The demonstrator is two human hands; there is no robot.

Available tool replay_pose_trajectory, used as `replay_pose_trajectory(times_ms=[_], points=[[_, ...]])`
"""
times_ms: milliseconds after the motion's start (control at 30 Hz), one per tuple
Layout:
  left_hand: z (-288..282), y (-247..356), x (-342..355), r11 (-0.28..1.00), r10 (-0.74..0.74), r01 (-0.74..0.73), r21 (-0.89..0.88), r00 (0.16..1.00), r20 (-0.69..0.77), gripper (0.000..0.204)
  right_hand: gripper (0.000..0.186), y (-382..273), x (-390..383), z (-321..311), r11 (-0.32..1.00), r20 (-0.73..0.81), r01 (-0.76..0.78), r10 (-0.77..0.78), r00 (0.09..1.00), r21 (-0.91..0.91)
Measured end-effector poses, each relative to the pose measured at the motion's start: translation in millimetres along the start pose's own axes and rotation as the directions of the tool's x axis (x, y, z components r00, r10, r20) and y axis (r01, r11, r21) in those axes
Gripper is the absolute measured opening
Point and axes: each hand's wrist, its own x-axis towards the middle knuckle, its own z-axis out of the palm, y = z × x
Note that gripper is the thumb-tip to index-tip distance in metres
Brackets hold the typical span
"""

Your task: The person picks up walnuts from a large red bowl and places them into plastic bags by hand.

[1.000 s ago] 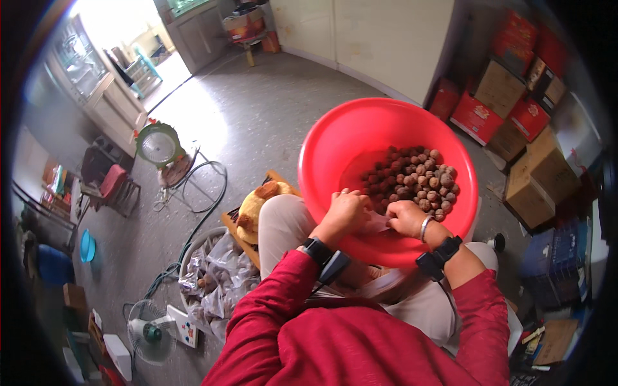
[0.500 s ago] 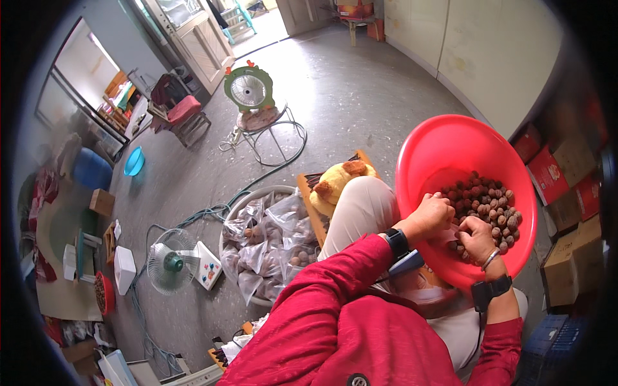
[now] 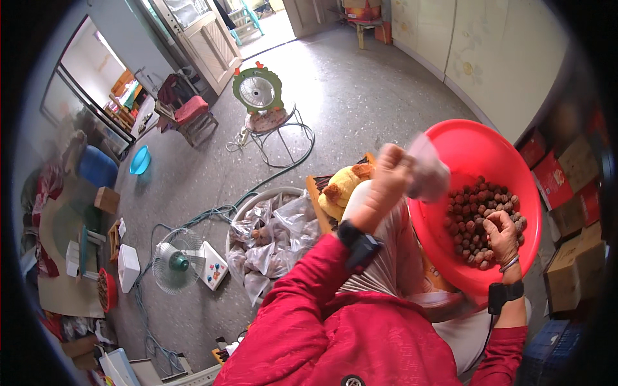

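Observation:
Raised at the left of the red plastic bowl [image 3: 468, 135], my left hand [image 3: 389, 177] grips a translucent plastic bag [image 3: 429, 168], blurred by motion, with dark contents. My right hand [image 3: 503, 237] is down among the walnuts [image 3: 471, 212] inside the bowl, fingers curled; what they hold, if anything, is too small to make out. The bowl is tilted beside my bent leg. A pale round container [image 3: 234, 207] to the left holds several bagged portions of walnuts [image 3: 269, 251], and a yellow plush thing [image 3: 342, 193] lies by my knee.
Two fans [image 3: 179, 260] [image 3: 256, 96], looped hoses and a cyan basin [image 3: 140, 159] occupy the floor at left. A chair [image 3: 190, 116] stands near an open door [image 3: 196, 32]. Cardboard boxes [image 3: 570, 270] are stacked at right, below pale cabinets [image 3: 489, 58].
My left hand has lifted out of the bowl, up and leftward, with the bag. My right hand remains inside among the walnuts. The view has swung left since a second ago.

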Motion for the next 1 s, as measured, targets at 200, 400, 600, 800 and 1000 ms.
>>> replay_pose_trajectory(times_ms=[200,400,600,800,1000], points=[[-141,56,4,0.998,-0.015,-0.014,-0.064,0.902,-0.432,0.008,0.008,-9,-3,-7,0.998,-0.014,-0.012,0.011,1.000,-0.057],[-313,18,-26,0.986,0.067,0.090,0.140,0.552,-0.831,0.023,0.006,-10,-4,-13,0.976,-0.055,0.121,-0.133,0.990,-0.180],[-430,-40,-55,0.978,-0.166,0.168,-0.126,0.256,-0.952,0.027,0.009,9,-3,-19,0.977,-0.130,0.026,-0.054,0.990,-0.214],[-430,-92,-95,0.887,-0.203,0.443,-0.128,0.126,-0.971,0.029,0.010,30,-4,-24,0.969,-0.147,-0.020,-0.017,0.989,-0.248],[-415,-118,-116,0.728,-0.135,0.684,-0.048,0.074,-0.988,0.030,0.010,44,-4,-25,0.960,-0.173,-0.130,0.089,0.981,-0.247]])
